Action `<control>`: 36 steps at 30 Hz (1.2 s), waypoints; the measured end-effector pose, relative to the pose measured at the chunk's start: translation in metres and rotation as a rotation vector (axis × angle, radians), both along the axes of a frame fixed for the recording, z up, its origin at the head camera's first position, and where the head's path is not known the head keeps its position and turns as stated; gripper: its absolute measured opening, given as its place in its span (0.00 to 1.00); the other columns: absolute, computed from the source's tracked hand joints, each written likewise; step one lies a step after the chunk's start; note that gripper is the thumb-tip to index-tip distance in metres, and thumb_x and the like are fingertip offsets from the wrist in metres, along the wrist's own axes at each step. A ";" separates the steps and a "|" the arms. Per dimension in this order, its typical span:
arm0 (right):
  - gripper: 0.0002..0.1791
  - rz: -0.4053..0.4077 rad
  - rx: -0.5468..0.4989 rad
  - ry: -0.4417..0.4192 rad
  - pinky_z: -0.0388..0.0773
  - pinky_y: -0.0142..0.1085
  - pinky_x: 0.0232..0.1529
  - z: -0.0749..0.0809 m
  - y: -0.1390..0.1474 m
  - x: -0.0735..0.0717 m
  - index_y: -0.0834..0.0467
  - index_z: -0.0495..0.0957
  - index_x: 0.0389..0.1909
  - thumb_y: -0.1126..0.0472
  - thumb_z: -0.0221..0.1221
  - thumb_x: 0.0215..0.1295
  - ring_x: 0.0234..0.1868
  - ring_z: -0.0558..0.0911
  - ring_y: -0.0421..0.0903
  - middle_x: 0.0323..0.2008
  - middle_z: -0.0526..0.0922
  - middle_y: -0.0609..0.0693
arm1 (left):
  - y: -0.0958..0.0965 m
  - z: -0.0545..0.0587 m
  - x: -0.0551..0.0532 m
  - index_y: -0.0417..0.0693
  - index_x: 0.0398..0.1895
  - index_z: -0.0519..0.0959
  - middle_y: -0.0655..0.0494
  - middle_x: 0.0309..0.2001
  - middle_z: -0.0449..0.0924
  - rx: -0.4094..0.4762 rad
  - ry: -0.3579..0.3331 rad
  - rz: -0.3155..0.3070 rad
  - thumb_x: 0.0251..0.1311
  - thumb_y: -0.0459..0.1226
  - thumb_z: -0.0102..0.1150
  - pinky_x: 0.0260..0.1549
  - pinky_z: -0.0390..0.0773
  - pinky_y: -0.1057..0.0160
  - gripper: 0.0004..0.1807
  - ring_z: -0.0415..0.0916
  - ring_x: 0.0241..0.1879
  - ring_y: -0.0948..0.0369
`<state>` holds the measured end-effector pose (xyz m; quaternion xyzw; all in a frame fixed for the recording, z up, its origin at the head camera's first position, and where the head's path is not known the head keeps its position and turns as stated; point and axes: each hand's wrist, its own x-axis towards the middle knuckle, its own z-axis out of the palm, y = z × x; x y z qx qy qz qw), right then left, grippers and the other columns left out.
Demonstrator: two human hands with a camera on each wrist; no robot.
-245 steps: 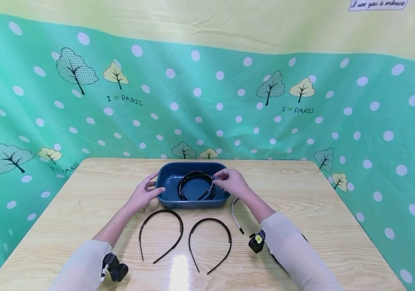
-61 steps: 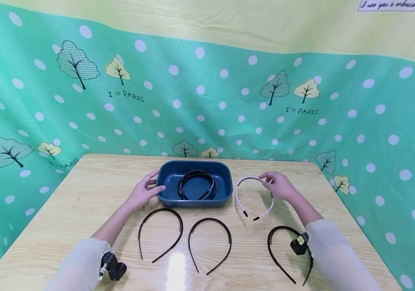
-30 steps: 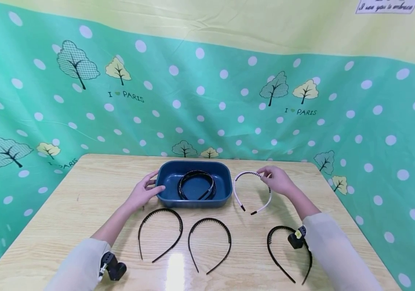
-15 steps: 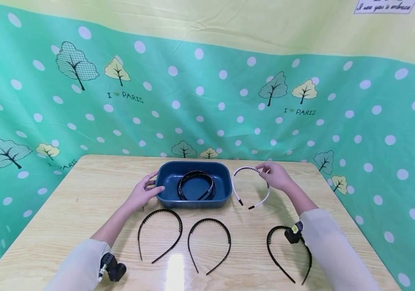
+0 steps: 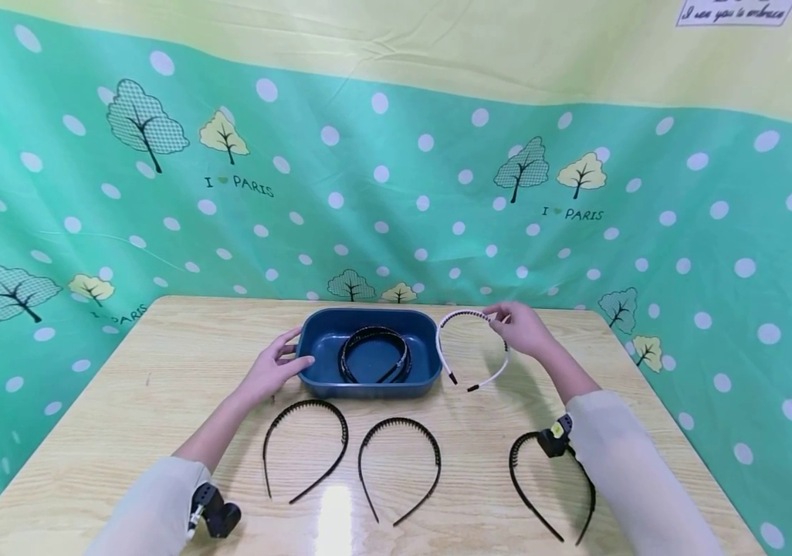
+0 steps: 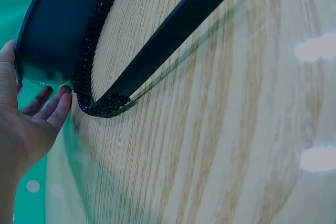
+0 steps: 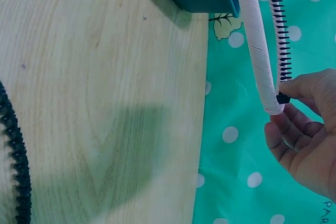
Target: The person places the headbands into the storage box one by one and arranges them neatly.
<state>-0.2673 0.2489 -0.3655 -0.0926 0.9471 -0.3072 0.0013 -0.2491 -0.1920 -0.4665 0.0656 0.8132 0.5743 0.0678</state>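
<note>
My left hand (image 5: 272,371) holds the left end of a dark blue plastic bin (image 5: 368,391), thumb over the rim and fingers outside. Black headbands (image 5: 344,361) lie nested inside it. With thumb and fingers, my right hand (image 5: 524,330) pinches a white headband (image 5: 441,354) that has dark teeth inside and black tips. This band is raised over the table, its left side close by the bin's right end. In the right wrist view, the white headband (image 7: 254,38) is pinched near its black teeth.
Two black toothed headbands (image 5: 343,444) (image 5: 399,421) lie in front of the bin. Another black headband (image 5: 517,479) lies at the right, partly covered by the right sleeve and its wrist camera. A green dotted cloth (image 5: 396,193) hangs behind the wooden table (image 5: 208,332).
My right hand has left the bin and taken hold of the white headband. Over the last two seconds it has raised the band and moved it left toward the bin. My left hand stays put.
</note>
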 end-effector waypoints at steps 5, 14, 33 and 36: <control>0.15 0.009 0.006 0.015 0.73 0.33 0.26 0.001 -0.004 -0.004 0.63 0.77 0.51 0.66 0.52 0.66 0.29 0.74 0.46 0.33 0.76 0.57 | -0.001 -0.001 0.000 0.53 0.72 0.53 0.33 0.64 0.64 -0.001 0.003 0.002 0.59 0.47 0.60 0.55 0.73 0.47 0.40 0.65 0.63 0.41; 0.15 0.032 -0.003 0.014 0.73 0.33 0.25 0.004 -0.017 -0.006 0.64 0.77 0.51 0.66 0.52 0.66 0.27 0.74 0.45 0.33 0.76 0.57 | 0.000 -0.001 0.001 0.52 0.72 0.54 0.33 0.64 0.64 0.012 0.005 0.006 0.59 0.47 0.61 0.55 0.74 0.48 0.40 0.66 0.62 0.40; 0.14 0.008 -0.039 0.028 0.73 0.33 0.26 0.003 -0.039 -0.013 0.62 0.77 0.51 0.65 0.53 0.66 0.31 0.75 0.48 0.35 0.77 0.58 | 0.001 0.001 0.002 0.50 0.72 0.53 0.31 0.64 0.63 0.050 0.008 -0.005 0.61 0.43 0.59 0.54 0.75 0.49 0.39 0.66 0.61 0.39; 0.15 0.014 -0.034 0.032 0.73 0.32 0.26 0.002 -0.042 -0.013 0.62 0.77 0.51 0.65 0.53 0.66 0.31 0.75 0.48 0.35 0.77 0.58 | 0.001 0.001 0.001 0.50 0.72 0.53 0.31 0.63 0.63 0.048 0.007 -0.005 0.61 0.44 0.59 0.54 0.76 0.50 0.39 0.66 0.61 0.39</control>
